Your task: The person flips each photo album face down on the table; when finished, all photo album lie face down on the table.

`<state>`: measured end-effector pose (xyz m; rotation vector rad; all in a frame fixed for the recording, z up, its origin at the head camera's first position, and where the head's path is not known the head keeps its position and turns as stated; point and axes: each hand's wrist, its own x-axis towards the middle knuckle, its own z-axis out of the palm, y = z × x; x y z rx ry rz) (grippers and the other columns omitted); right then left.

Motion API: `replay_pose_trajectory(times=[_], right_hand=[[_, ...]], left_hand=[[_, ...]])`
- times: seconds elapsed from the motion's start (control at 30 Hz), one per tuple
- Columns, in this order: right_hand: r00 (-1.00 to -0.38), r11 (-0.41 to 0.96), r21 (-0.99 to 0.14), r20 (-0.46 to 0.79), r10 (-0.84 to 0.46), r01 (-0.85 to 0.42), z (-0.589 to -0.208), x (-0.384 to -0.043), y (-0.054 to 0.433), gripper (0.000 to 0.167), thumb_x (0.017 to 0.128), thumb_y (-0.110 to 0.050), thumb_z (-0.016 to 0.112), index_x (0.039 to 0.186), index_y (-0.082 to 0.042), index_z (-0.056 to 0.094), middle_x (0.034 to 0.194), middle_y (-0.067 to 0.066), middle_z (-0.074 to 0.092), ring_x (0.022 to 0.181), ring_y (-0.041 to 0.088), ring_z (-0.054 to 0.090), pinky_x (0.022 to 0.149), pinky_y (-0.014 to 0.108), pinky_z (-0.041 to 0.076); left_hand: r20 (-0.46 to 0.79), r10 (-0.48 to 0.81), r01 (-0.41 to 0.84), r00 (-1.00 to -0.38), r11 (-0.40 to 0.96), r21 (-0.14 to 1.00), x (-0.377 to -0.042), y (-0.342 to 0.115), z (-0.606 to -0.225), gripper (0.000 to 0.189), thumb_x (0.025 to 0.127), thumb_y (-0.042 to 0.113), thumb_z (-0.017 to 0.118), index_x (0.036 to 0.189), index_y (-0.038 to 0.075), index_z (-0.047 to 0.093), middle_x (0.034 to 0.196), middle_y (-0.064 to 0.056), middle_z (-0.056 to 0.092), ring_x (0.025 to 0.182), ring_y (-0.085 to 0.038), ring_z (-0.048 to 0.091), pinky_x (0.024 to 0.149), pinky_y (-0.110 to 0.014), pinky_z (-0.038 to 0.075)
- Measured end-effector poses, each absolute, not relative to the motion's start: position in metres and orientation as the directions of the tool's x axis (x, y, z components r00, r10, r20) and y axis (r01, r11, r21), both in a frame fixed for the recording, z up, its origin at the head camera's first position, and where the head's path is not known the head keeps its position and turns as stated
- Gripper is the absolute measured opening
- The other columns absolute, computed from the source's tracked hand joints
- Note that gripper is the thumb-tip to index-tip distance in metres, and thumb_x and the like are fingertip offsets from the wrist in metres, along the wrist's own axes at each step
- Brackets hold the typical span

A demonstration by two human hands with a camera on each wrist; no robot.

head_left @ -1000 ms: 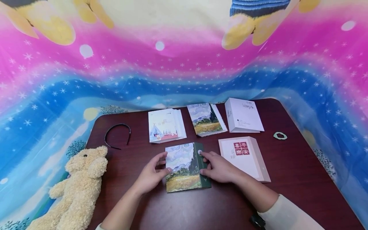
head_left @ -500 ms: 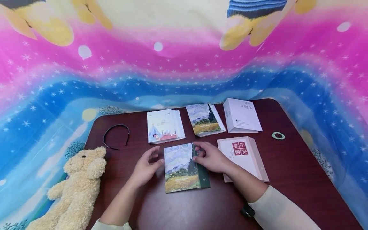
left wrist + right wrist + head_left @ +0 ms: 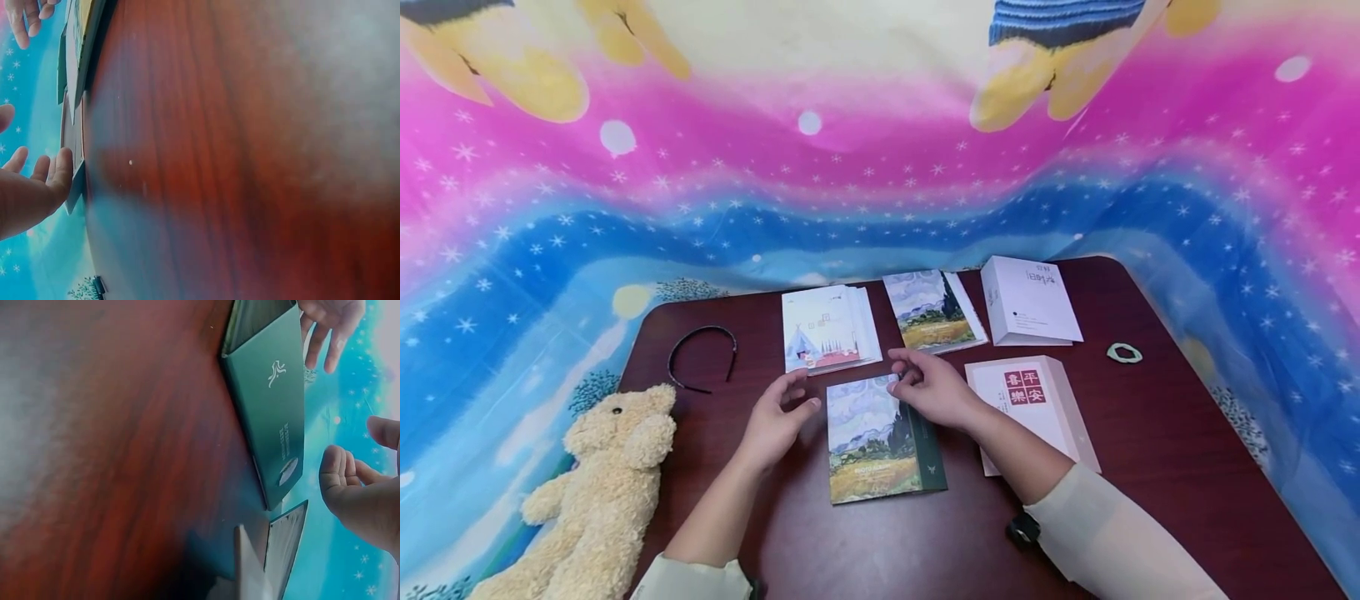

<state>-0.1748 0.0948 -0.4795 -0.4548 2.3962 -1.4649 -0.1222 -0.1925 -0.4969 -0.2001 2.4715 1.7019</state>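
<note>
A photo album (image 3: 872, 442) with a painted landscape cover and a green spine (image 3: 269, 406) lies at the middle of the table. Just off its upper left corner is my left hand (image 3: 778, 421), fingers loosely bent, holding nothing. Over the upper right part of the album hovers my right hand (image 3: 936, 392), fingers relaxed; in the right wrist view a gap shows between it and the album. Behind stands a matching painted album (image 3: 925, 308). To the right is a pale album (image 3: 1015, 433) with red character blocks, partly behind my right forearm.
A white album with a tent picture (image 3: 823, 325) and another white album (image 3: 1037, 300) stand at the back. A black headband (image 3: 734, 350) and a teddy bear (image 3: 617, 492) lie left. A green hair tie (image 3: 1124, 353) lies right, and a printed cloth (image 3: 850, 167) hangs behind.
Both hands have let go of the photo album's sides. The left hand has drawn off to the left, the right hand has moved up and left over the album's top. The album stays put.
</note>
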Motion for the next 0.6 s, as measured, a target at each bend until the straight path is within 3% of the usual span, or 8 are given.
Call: replay_pose_trajectory(times=[0.17, 0.6], right_hand=[[-0.915, 0.432, -0.895, -0.079, -0.395, -0.108, -0.478, -0.182, 0.087, 0.057, 0.097, -0.021, 0.072, 0.150, -0.010, 0.054, 0.124, 0.004, 0.064, 0.105, 0.017, 0.063, 0.091, 0.039, 0.054], [-0.913, 0.390, -0.909, -0.026, -0.408, -0.148, -0.479, -0.200, 0.063, 0.055, 0.099, -0.015, 0.069, 0.150, -0.004, 0.051, 0.135, 0.019, 0.060, 0.111, 0.022, 0.061, 0.094, 0.037, 0.054]], left_hand=[[-0.174, -0.049, -0.180, -0.984, 0.353, 0.918, -0.128, -0.194, -0.495, 0.058, 0.098, 0.018, 0.072, 0.151, 0.013, 0.050, 0.152, -0.014, 0.049, 0.140, -0.032, 0.046, 0.106, -0.052, 0.045], [-0.140, -0.124, -0.178, -0.982, 0.384, 0.906, -0.143, -0.201, -0.497, 0.058, 0.097, 0.018, 0.072, 0.151, 0.012, 0.051, 0.154, -0.012, 0.043, 0.138, -0.032, 0.046, 0.104, -0.049, 0.045]])
